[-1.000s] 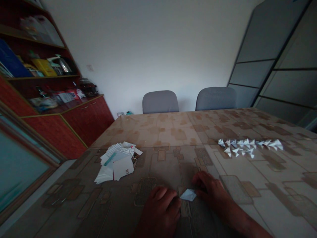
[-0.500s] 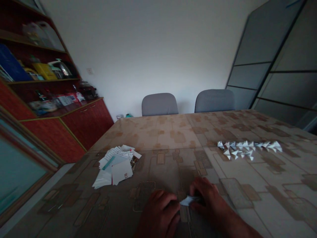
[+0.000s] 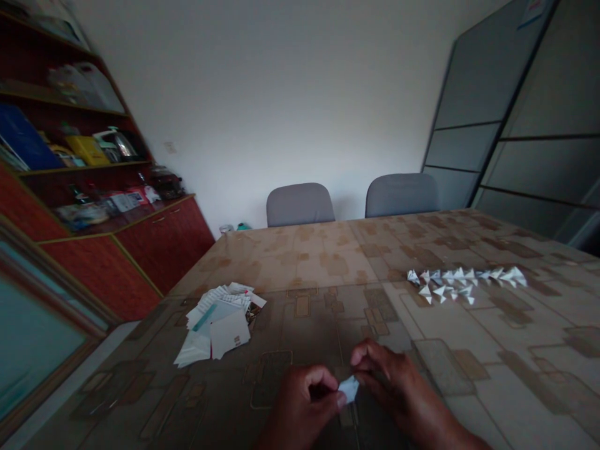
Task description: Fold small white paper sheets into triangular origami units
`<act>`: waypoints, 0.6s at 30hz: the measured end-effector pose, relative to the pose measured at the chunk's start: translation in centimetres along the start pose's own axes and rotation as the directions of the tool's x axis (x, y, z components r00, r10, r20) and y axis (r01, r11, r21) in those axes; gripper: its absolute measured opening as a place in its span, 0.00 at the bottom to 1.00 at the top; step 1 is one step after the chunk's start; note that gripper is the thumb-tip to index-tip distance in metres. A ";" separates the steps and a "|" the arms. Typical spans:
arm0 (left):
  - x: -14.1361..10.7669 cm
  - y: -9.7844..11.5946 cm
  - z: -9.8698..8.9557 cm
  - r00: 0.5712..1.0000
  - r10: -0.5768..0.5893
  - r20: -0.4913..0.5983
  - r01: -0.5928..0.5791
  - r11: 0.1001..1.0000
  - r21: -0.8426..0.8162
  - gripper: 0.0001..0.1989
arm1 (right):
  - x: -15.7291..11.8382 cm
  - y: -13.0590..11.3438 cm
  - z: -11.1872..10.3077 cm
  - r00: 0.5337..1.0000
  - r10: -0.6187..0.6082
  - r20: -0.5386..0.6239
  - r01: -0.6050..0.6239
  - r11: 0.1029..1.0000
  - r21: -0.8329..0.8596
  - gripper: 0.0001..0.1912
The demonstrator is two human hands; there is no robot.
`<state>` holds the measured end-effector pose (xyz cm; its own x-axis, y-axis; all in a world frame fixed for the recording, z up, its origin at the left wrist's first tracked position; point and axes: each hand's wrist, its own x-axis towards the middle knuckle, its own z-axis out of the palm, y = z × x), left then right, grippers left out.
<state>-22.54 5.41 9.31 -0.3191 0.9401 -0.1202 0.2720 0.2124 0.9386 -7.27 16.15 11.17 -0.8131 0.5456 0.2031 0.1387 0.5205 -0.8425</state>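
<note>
A small folded piece of white paper (image 3: 348, 389) is between my two hands, just above the near part of the table. My left hand (image 3: 307, 403) pinches its left end between thumb and forefinger. At the paper's right edge is my right hand (image 3: 398, 384), its thumb and fingers bent together on the corner; the exact contact is partly hidden. Left of my hands lies a loose, fanned pile of white paper sheets and cards (image 3: 229, 333). Farther off to the right, several small folded paper pieces (image 3: 462, 276) stand in two rows.
The table (image 3: 323, 256) has a brown patterned cover. Two grey chairs (image 3: 300, 205) stand at its far side, before a white wall. A red-brown cabinet (image 3: 159, 244) with loaded shelves is on the left, and grey sliding panels (image 3: 464, 106) are on the right.
The folded paper has turned, with a broader face now showing, and has moved slightly left and down. My left hand's thumb has come into sight, pinching it. The camera view has tilted slightly.
</note>
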 end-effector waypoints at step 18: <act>0.2 0.0 1.1 0.992 -0.107 -0.065 0.061 0.868 -0.492 0.26 | -0.2 -0.1 0.4 0.989 0.048 -0.140 0.011 0.920 0.392 0.08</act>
<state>-21.65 5.89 8.91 -0.4042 0.8929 -0.1986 -0.2304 0.1107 0.9668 -7.36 15.72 10.98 -0.7184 0.6563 0.2307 -0.1031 0.2275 -0.9683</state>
